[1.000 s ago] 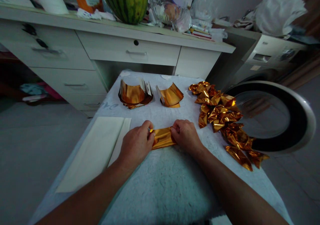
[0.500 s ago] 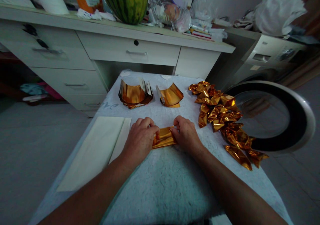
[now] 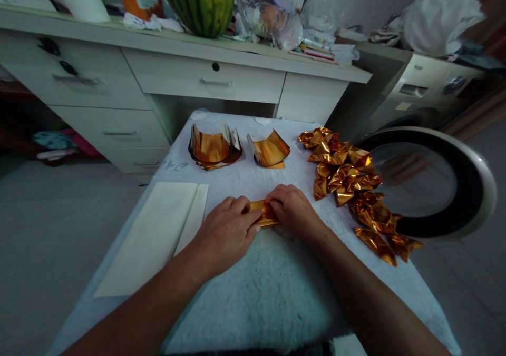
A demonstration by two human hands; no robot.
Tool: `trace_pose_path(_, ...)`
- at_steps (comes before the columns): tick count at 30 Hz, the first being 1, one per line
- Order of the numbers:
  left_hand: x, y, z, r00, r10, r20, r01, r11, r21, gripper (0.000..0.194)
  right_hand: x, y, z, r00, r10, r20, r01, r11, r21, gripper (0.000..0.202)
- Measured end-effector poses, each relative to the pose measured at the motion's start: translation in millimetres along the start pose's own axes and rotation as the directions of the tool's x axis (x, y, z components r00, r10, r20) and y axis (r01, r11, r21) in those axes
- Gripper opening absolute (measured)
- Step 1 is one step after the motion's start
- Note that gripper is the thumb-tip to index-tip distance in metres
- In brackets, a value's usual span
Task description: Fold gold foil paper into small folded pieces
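Observation:
A folded strip of gold foil paper (image 3: 265, 220) lies flat on the cloth-covered table, partly hidden under my fingers. My left hand (image 3: 231, 229) grips its left end, thumb and fingers closed on the foil. At the right end my right hand (image 3: 292, 208) has its fingers bent and pressed onto the strip. Beyond the hands stand a thicker curved stack of gold sheets (image 3: 212, 148) and a smaller curved stack (image 3: 271, 149). To the right lies a heap of folded gold foil pieces (image 3: 348, 179).
Pale paper sheets (image 3: 146, 235) lie on the table's left side. Behind the table (image 3: 272, 293) is a white drawer cabinet (image 3: 213, 79) with a watermelon (image 3: 201, 6) on top. An open washing machine door (image 3: 484, 187) stands close to the table's right edge.
My left hand has moved right along the strip and my right hand slightly left. They are closer together, and less of the foil shows between them.

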State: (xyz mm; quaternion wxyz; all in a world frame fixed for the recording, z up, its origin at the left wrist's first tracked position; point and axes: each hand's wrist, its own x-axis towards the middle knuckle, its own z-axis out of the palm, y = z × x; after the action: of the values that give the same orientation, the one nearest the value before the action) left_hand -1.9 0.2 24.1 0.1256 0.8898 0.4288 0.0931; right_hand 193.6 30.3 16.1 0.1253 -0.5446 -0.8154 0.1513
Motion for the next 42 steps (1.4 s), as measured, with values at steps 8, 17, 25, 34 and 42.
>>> trace_pose_path(8, -14.7, 14.3, 15.8, 0.999, -0.002, -0.043, 0.007, 0.992, 0.125, 0.05, -10.2, -4.5, -2.8, 0.999, -0.01, 0.031, 0.012, 0.999, -0.052, 0.014)
trace_pose_path(17, -20.1, 26.3, 27.6, 0.999, -0.027, -0.028, 0.033, 0.971, 0.235, 0.075, -17.6, -5.6, -4.4, 0.998, -0.004, 0.07, 0.01, 0.996, -0.09, 0.023)
trace_pose_path(25, -18.4, 28.5, 24.7, 0.995, 0.044, -0.089, -0.023, 0.974, 0.225, 0.061, -21.0, -0.1, -8.7, 0.994, -0.045, 0.1, 0.049, 0.998, -0.04, 0.028)
trace_pose_path(34, -4.3, 31.6, 19.2, 0.991, 0.132, -0.003, -0.13, 0.979, 0.155, 0.047, -21.4, 5.0, -15.6, 0.982, -0.067, 0.176, 0.067, 0.998, 0.005, 0.041)
trace_pose_path(42, -12.4, 39.3, 28.0, 0.992, 0.125, -0.033, -0.113, 0.959, 0.259, 0.068, -20.5, 12.8, -17.3, 0.972, -0.088, 0.219, 0.081, 0.996, 0.041, 0.049)
